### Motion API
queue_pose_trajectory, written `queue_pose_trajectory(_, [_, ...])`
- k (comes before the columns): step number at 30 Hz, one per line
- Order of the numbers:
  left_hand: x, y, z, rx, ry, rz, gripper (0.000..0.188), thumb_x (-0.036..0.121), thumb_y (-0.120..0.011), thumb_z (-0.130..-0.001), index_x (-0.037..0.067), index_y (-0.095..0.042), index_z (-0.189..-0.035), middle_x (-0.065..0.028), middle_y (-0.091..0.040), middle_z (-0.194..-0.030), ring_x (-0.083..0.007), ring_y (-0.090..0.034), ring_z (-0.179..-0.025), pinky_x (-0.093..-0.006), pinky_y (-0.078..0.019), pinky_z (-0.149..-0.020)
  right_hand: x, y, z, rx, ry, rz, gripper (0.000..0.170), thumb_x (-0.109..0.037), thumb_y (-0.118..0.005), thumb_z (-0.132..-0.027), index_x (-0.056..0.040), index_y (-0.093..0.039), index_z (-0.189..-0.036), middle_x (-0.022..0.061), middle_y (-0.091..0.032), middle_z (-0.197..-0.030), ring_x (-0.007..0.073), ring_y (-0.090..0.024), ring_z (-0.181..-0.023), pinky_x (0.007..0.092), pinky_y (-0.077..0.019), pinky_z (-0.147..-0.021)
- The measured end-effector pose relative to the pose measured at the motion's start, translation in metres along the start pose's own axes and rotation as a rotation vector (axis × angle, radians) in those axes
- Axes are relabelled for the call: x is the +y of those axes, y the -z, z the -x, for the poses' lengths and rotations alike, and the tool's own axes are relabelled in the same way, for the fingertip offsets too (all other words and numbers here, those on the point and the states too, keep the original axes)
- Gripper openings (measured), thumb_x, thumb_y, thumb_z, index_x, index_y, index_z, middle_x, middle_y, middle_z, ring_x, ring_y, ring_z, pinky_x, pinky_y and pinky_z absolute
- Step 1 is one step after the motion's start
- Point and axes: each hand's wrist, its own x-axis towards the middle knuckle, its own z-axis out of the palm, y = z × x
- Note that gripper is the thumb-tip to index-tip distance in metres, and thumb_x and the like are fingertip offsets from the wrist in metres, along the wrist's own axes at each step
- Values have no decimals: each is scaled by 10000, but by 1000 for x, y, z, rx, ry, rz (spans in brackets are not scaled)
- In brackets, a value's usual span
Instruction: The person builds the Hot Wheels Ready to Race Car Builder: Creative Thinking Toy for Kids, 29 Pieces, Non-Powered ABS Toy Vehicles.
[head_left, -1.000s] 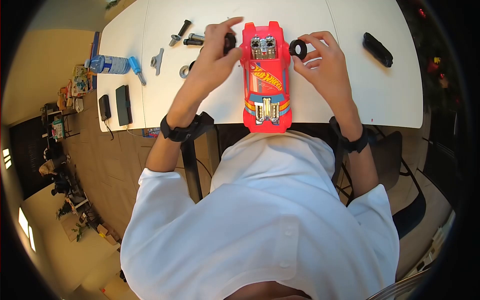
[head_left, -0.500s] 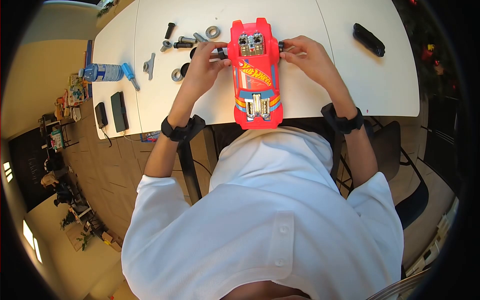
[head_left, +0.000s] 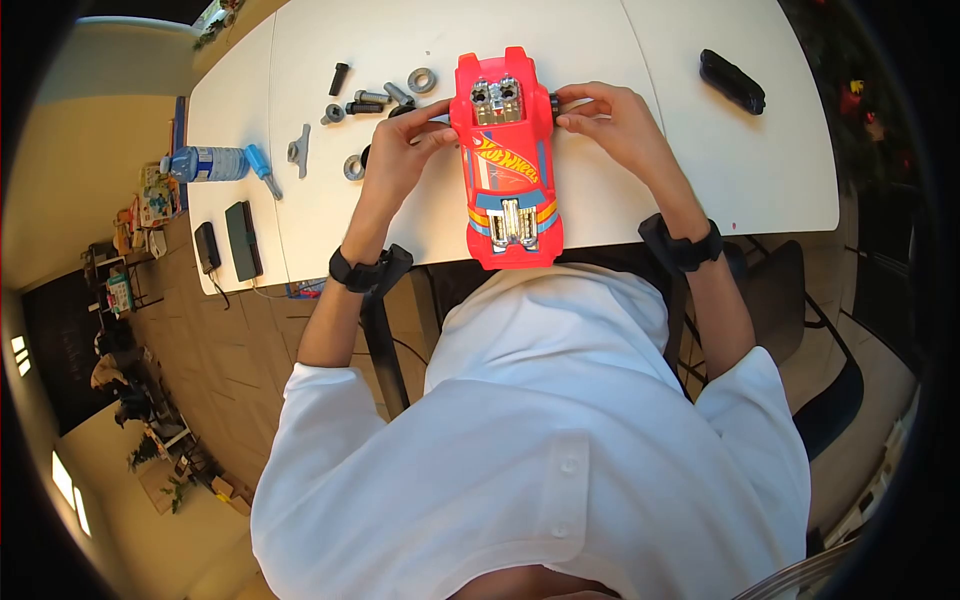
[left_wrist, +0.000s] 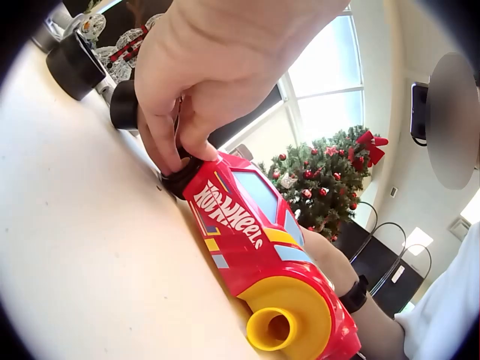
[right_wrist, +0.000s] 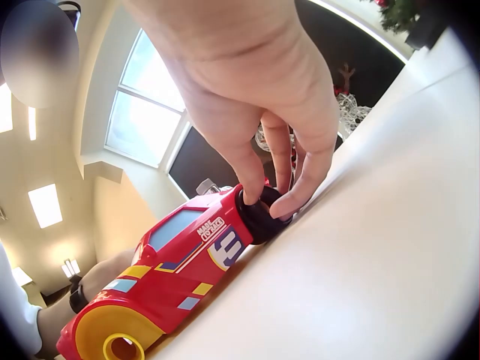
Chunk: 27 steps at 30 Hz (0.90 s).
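A red toy car (head_left: 508, 170) stands on the table with its far end between both hands. My left hand (head_left: 397, 158) pinches a black wheel (left_wrist: 177, 182) against the car's far left side, thumb and fingers at its edge. At the opposite side, my right hand (head_left: 618, 118) grips another black wheel (right_wrist: 262, 217) by its rim, right at the car's body. Nearer the person, a yellow tubular hub (left_wrist: 274, 328) sticks out of the left side and a similar yellow hub (right_wrist: 122, 348) out of the right. Fingers partly cover both wheels.
Left of the car lie several bolts (head_left: 364, 108), grey ring nuts (head_left: 422, 80), a grey wrench (head_left: 299, 151) and more black wheels (left_wrist: 76, 67). Farther left are a blue screwdriver (head_left: 262, 169), a water bottle (head_left: 208, 164) and a dark phone (head_left: 243, 241). A black case (head_left: 731, 82) lies right.
Both hands have moved inward, bringing the black wheels from beside the car up against its far sides. The left hand has also come down and nearer the person.
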Motion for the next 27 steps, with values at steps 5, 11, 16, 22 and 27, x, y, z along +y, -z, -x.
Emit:
queue_pose_trajectory(5, [-10, -4, -2, 17, -119, 70, 421, 40, -681, -955, -4, -614, -1369, -91, -717, -1158, -145, -695, -1026, -299, -551, -899, 1, -1, 4, 25, 14, -55, 403, -98, -806, -838, -7, -706, -1217, 127, -759, -1088, 208, -743, -941, 330, -584, -826])
queue_pose_trajectory(11, [-4, -3, 1, 0, -87, 32, 414, 32, -671, -959, -4, -614, -1367, -70, -699, -1197, -163, -692, -1059, -307, -543, -927, 0, 1, 5, -22, 29, -51, 428, -79, -790, -840, -25, -692, -1253, 114, -741, -1122, 203, -721, -1010, 336, -585, -859])
queue_pose_trajectory(16, [1, -4, 3, -8, -26, 62, 404, 30, -641, -971, 1, -610, -1373, -102, -733, -1154, -164, -690, -1075, -319, -524, -965, -7, 5, 7, -63, -44, -130, 428, -45, -765, -848, -22, -674, -1265, 103, -723, -1156, 200, -701, -1059, 338, -587, -882])
queue_pose_trajectory(22, [-4, -5, 2, 3, -37, 36, 395, 21, -635, -970, -5, -617, -1363, -98, -735, -1160, -154, -688, -1058, -326, -525, -970, -11, 1, 13, -25, 61, -69, 421, -17, -776, -833, -7, -668, -1239, 113, -716, -1146, 202, -701, -1062, 342, -597, -876])
queue_pose_trajectory(27, [-6, -8, 1, 10, -49, 72, 388, -1, -654, -951, -9, -637, -1338, -88, -729, -1176, -147, -682, -1068, -319, -527, -969, -8, 1, 11, -12, -46, -99, 351, -7, -787, -805, 21, -721, -1149, 126, -759, -1058, 197, -731, -985, 328, -599, -861])
